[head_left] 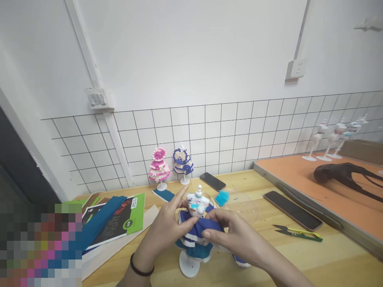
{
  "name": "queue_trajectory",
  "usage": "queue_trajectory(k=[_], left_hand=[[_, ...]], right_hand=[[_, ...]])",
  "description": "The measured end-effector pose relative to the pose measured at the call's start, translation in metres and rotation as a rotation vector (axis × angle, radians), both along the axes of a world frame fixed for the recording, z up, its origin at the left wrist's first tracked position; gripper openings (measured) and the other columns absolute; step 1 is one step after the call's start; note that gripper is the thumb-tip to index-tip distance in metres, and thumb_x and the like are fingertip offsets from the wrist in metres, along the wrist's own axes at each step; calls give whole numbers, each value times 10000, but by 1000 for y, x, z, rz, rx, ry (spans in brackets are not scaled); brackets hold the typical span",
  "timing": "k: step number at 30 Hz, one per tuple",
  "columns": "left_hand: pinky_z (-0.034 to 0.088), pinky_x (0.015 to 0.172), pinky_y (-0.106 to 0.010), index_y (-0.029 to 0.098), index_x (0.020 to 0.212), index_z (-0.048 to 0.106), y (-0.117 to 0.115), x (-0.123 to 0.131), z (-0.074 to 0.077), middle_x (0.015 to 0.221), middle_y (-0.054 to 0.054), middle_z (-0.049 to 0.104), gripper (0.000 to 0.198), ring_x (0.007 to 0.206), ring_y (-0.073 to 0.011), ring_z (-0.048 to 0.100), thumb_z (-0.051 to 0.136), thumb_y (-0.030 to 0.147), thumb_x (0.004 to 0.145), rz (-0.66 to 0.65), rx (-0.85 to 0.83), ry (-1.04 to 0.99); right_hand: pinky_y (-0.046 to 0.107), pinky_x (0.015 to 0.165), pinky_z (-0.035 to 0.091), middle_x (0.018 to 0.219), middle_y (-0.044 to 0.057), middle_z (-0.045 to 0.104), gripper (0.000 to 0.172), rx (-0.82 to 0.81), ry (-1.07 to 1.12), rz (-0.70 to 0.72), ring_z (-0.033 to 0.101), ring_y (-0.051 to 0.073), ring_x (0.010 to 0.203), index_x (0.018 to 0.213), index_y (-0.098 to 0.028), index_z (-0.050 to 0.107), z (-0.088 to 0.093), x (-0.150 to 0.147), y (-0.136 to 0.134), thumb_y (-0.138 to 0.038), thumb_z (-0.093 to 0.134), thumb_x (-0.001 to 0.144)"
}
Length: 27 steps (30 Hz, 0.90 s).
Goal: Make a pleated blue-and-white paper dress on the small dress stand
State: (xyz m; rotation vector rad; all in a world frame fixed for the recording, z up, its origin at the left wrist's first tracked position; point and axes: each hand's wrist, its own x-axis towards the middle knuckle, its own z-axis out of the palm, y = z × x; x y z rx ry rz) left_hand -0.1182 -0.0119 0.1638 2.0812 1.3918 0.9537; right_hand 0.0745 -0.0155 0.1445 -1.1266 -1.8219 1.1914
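Note:
A small white mannequin doll [198, 203] on a round white stand [189, 268] wears a layered blue and teal paper dress [196, 239]. My left hand [167, 225] reaches in from the left, fingers curled around the doll's torso and pinching the dress. My right hand [231, 235] comes from the right, fingers pressed together on the dark blue paper layer at the waist. Both hands hold the doll just above the wooden table [329, 259].
Two finished dolls stand by the tiled wall, one pink [159, 167], one blue [182, 160]. Two phones [212, 181] [291, 209], thread snips [297, 232], a clear plastic lid [243, 207], teal paper [222, 197] and a green booklet [119, 219] lie around. An orange board [299, 169] carries a dark hairpiece.

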Motion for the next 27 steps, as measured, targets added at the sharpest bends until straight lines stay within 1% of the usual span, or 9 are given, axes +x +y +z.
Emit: queue_trajectory(k=[2,4,8,12,19,23,25,27], left_hand=[[446,895,-319,257,1385,319,2,0,-3,1017,-25,648,675,968,-191,591,593,257,769,-22,42,23],[442,894,-314,265,1386,311,4,0,-7,1045,-28,643,653,988,-192,584,571,238,788,-42,87,52],[431,907,-316,274,1389,302,6,0,-12,1140,-41,614,635,1040,-204,565,551,232,806,-67,144,97],[428,918,-310,290,1394,288,4,-2,-12,1187,-34,596,637,1061,-199,555,547,245,815,-80,136,83],[422,927,-326,312,1375,332,5,-1,-9,1113,-19,628,617,1021,-192,569,562,233,808,-56,67,13],[421,926,-326,289,1405,270,5,-1,-10,1048,-25,643,694,1024,-200,570,584,240,787,-15,24,-32],[425,920,-328,278,1415,247,5,-2,-10,1036,-29,644,716,1020,-202,571,583,244,783,3,16,-41],[424,921,-331,278,1411,260,5,-3,-10,1056,-30,638,703,1020,-203,571,576,246,784,3,22,-33]], right_hand=[[233,622,432,731,1,604,178,35,91,4,544,148,687,812,-160,615,-1,-4,1,-335,594,785],[251,644,450,727,8,627,210,85,123,-24,572,159,691,824,-159,620,-5,-8,4,-362,570,807],[272,660,454,743,32,653,200,211,57,-127,586,179,712,788,-156,627,-17,-13,9,-340,555,817],[263,624,434,721,30,643,170,300,-7,-183,566,170,676,754,-163,618,-24,-13,11,-295,535,824],[260,600,429,700,23,637,137,311,2,-223,567,172,652,747,-176,613,-26,-15,12,-281,544,802],[258,575,433,675,19,629,124,277,22,-257,573,173,625,723,-179,577,-29,-15,14,-294,592,767],[259,579,434,674,17,626,118,290,2,-247,570,173,626,727,-180,583,-29,-15,14,-290,596,768],[259,604,439,697,20,636,101,319,-13,-216,575,174,653,745,-180,599,-28,-14,13,-274,589,780]])
